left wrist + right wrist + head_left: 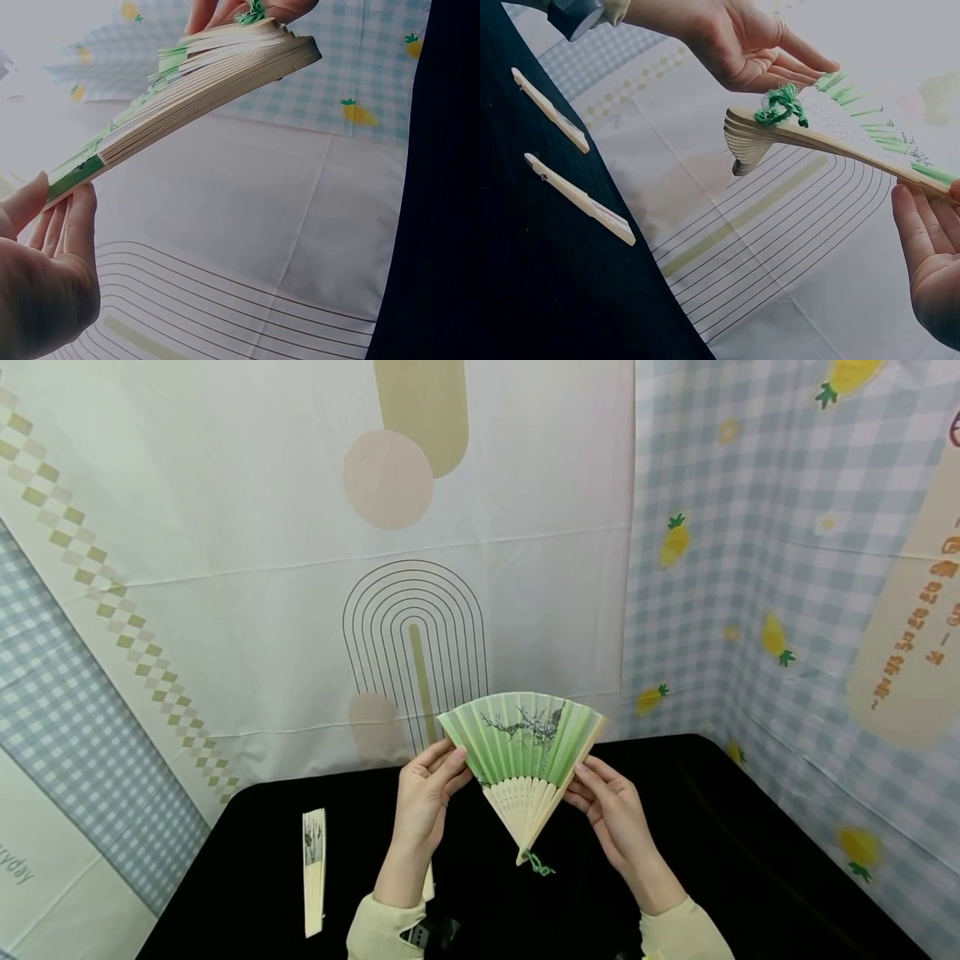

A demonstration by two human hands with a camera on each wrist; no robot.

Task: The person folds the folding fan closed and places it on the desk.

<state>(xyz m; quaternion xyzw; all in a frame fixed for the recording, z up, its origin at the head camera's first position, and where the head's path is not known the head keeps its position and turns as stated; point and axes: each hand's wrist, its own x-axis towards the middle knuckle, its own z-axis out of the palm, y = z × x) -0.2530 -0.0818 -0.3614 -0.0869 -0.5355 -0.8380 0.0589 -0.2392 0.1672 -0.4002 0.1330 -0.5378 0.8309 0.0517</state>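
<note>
A green folding fan [525,735] with pale ribs and a dark branch print is spread wide above the table, its pivot pointing down. From the pivot hangs a green tassel [538,863]. My left hand [429,793] pinches the fan's left edge between thumb and fingers. On the opposite edge, my right hand [611,806] pinches the outer rib the same way. The left wrist view shows the fan [202,97] nearly side-on, its ribs stacked close near the pivot. In the right wrist view the tassel [781,105] hangs by the pivot.
A folded fan [314,872] lies on the black table [255,860] to the left. Another folded fan [429,883] is mostly hidden behind my left forearm; both folded fans show in the right wrist view. Printed cloths [540,527] hang behind the table and at its sides.
</note>
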